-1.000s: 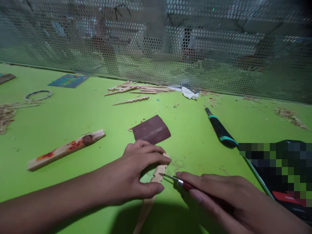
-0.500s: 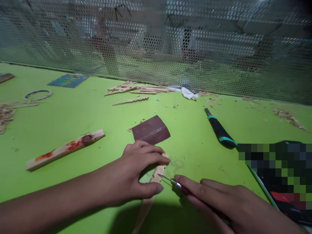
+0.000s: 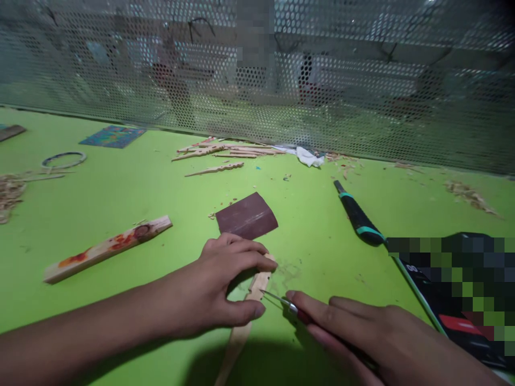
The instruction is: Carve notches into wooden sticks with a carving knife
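My left hand (image 3: 219, 284) presses a pale carved wooden stick (image 3: 237, 343) onto the green table, fingers curled over its far end and the thumb along its near side. Small dark notches show on the stick's right edge. In my right hand (image 3: 354, 332) is a thin pointed carving knife (image 3: 293, 309) with a metal collar and a dark red handle. The tip of its blade touches the stick between my left thumb and forefinger. Just beyond my left fingers lies a brown sheet of sandpaper (image 3: 246, 215).
A painted wood block (image 3: 108, 249) lies left. To the right are a black-and-teal utility knife (image 3: 356, 214) and a partly blurred dark object (image 3: 454, 300). Carved sticks (image 3: 225, 150), crumpled tissue (image 3: 309, 156) and shavings line the perforated metal screen (image 3: 257, 102). A tape ring (image 3: 64, 159) sits far left.
The view has shifted slightly. Both hands keep their grip, and the knife tip stays at nearly the same spot on the stick.
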{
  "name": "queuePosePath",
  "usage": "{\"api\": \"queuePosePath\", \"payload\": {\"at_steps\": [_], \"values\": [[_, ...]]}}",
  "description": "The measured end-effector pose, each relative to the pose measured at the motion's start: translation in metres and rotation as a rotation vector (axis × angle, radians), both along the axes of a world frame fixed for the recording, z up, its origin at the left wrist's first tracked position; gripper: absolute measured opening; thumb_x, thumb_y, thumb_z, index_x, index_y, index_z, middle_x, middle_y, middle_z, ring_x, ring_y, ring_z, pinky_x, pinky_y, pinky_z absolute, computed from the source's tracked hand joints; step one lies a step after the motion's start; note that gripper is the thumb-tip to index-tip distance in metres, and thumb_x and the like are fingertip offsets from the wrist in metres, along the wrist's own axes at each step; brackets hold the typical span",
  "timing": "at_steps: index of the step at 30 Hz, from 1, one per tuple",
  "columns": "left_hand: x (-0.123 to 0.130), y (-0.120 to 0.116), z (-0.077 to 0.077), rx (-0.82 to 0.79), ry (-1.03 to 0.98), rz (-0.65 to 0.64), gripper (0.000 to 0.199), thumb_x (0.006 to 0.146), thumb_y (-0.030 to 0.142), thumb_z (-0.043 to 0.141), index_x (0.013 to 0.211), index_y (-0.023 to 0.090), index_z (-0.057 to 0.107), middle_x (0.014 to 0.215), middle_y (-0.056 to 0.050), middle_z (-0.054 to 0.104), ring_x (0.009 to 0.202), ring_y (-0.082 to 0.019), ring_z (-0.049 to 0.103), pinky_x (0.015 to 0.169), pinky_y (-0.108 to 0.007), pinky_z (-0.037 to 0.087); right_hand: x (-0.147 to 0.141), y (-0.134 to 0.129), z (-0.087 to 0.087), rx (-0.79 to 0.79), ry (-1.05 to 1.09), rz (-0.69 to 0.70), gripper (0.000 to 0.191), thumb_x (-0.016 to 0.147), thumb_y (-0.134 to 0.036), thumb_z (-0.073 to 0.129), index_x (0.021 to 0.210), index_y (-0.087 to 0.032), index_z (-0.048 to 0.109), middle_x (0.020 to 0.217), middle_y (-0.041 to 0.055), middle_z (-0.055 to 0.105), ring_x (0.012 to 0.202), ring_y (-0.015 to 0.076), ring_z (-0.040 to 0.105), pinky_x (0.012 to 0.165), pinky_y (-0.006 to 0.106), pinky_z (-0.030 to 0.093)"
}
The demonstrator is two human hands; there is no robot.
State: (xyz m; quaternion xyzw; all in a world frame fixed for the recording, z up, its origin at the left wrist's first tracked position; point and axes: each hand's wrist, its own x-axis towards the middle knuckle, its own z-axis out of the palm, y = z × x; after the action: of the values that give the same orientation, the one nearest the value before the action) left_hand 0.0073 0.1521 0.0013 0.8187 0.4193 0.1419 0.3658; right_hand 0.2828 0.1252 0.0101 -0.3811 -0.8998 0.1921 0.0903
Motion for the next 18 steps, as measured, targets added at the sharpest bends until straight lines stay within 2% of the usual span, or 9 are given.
{"api": "queuePosePath", "payload": {"at_steps": [3,7,12,15,18], "values": [[0.0007,0.0007,0.0010,-0.015,0.012,0.006,0.049,0.090,0.034,0.075,0.138,0.029,0.066,0.144,-0.005,0.063,0.138,-0.032,0.048,0.120,-0.048,0.031,0.0007,0.0006,0.0000,-0.060,-0.052,0.072,0.041,0.109,-0.025,0.038,0.139,-0.027,0.065,0.081,0.0009,0.076,0.060,0.0187,0.075,0.054,0.028,0.060],[-0.0005,0.0003,0.0010,-0.026,0.016,-0.001,0.049,0.091,0.037,0.075,0.139,0.030,0.065,0.145,-0.006,0.062,0.140,-0.033,0.046,0.121,-0.050,0.030,0.0020,-0.0004,0.0008,-0.032,-0.061,0.071,0.043,0.111,-0.030,0.033,0.141,-0.027,0.064,0.090,0.0033,0.080,0.064,0.0202,0.077,0.056,0.031,0.062],[-0.0038,-0.0007,-0.0015,-0.030,-0.005,0.001,0.049,0.094,0.039,0.074,0.141,0.031,0.063,0.147,-0.007,0.061,0.142,-0.032,0.044,0.120,-0.049,0.033,0.0045,0.0030,0.0001,0.039,-0.045,0.104,0.041,0.111,-0.028,0.036,0.138,-0.025,0.066,0.104,0.0062,0.082,0.071,0.0212,0.079,0.056,0.029,0.061],[-0.0048,-0.0016,-0.0006,-0.059,0.007,0.005,0.050,0.095,0.042,0.073,0.143,0.033,0.062,0.151,-0.007,0.058,0.144,-0.033,0.041,0.121,-0.050,0.033,0.0043,0.0054,-0.0020,0.068,-0.035,0.107,0.040,0.111,-0.028,0.036,0.137,-0.024,0.066,0.107,0.0064,0.083,0.078,0.0213,0.081,0.060,0.028,0.063],[-0.0052,-0.0027,0.0018,-0.100,0.032,0.015,0.051,0.095,0.044,0.073,0.144,0.035,0.062,0.157,-0.006,0.054,0.148,-0.034,0.036,0.123,-0.053,0.030,0.0034,0.0037,-0.0048,0.106,-0.035,0.112,0.041,0.112,-0.030,0.033,0.140,-0.025,0.063,0.106,0.0058,0.083,0.076,0.0209,0.081,0.058,0.028,0.063]]}}
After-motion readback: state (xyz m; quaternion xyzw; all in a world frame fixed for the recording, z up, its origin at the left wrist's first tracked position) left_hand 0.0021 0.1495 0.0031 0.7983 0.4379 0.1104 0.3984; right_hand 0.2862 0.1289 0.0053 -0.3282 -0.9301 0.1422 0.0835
